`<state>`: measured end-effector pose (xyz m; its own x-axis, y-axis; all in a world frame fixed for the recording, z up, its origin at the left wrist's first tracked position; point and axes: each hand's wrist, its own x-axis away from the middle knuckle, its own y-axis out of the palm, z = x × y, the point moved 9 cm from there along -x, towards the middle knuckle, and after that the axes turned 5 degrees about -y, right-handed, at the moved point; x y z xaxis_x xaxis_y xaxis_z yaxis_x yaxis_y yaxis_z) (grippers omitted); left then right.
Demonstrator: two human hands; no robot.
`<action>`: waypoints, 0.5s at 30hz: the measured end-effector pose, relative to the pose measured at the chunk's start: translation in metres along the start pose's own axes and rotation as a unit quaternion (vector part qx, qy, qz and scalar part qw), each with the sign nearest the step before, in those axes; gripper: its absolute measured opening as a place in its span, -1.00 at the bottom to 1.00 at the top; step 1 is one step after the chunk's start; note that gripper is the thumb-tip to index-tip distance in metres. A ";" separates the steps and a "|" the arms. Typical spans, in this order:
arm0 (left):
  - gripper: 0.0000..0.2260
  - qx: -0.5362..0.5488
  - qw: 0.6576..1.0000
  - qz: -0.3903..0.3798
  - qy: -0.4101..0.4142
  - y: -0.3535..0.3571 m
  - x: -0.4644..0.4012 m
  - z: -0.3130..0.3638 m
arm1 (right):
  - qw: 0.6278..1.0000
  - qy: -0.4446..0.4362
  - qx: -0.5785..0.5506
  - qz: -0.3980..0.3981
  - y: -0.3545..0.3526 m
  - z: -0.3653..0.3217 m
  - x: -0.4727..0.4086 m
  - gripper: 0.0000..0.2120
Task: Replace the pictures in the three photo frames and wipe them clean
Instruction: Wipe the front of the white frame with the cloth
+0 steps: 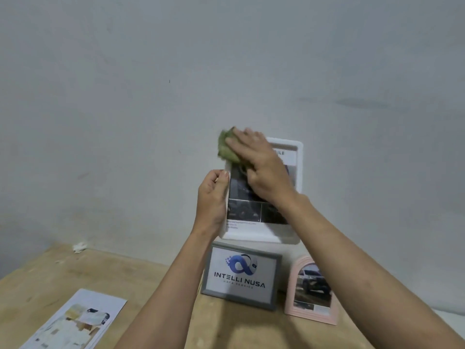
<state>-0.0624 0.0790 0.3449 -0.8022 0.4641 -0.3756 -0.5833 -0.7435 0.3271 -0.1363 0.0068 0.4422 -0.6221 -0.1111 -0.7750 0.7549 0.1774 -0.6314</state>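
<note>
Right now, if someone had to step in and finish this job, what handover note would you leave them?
Left hand: grips the left edge of the white frame, held up in front of the wall.
Right hand: presses a green cloth on that frame's upper left front, mid-wipe.
Grey frame and pink arched frame stand on the wooden table, each holding a picture. Loose printed sheets lie at front left.
Done: all three hold pictures.
Left: finish wiping the white frame and set it down. Whether the other two were wiped cannot be told.

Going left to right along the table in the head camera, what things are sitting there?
Crumpled white scrap by the wall → printed sheets → grey frame with the Intelli Nusa logo → pink arched frame with a car picture.
</note>
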 end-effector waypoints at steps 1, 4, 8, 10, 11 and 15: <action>-0.83 0.033 0.999 0.002 -0.006 0.000 -0.001 0.001 | 0.999 -0.017 -0.009 -0.028 0.014 -0.007 0.010 -0.35; -0.75 0.092 0.995 0.001 -0.023 -0.005 -0.004 -0.005 | 0.997 -0.026 -0.049 -0.051 0.035 -0.022 0.043 -0.34; -0.85 0.090 0.992 0.047 -0.070 -0.020 -0.007 -0.016 | 0.986 -0.026 -0.115 -0.120 0.046 -0.034 0.085 -0.34; -0.81 0.013 0.996 0.078 -0.051 -0.028 -0.012 -0.013 | 0.968 -0.027 -0.161 -0.189 0.052 -0.041 0.104 -0.42; -0.80 -0.023 0.995 0.087 -0.040 -0.029 -0.013 -0.010 | 0.962 -0.013 -0.187 -0.199 0.051 -0.040 0.108 -0.43; -0.78 -0.050 0.996 0.055 -0.042 -0.015 -0.013 -0.012 | 0.984 0.045 -0.170 -0.002 0.001 -0.013 0.072 -0.32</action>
<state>-0.0417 0.0781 0.3345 -0.8710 0.4129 -0.2664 -0.4790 -0.8342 0.2732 -0.1831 0.0113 0.3865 -0.6523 -0.0286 -0.7574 0.6484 0.4965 -0.5771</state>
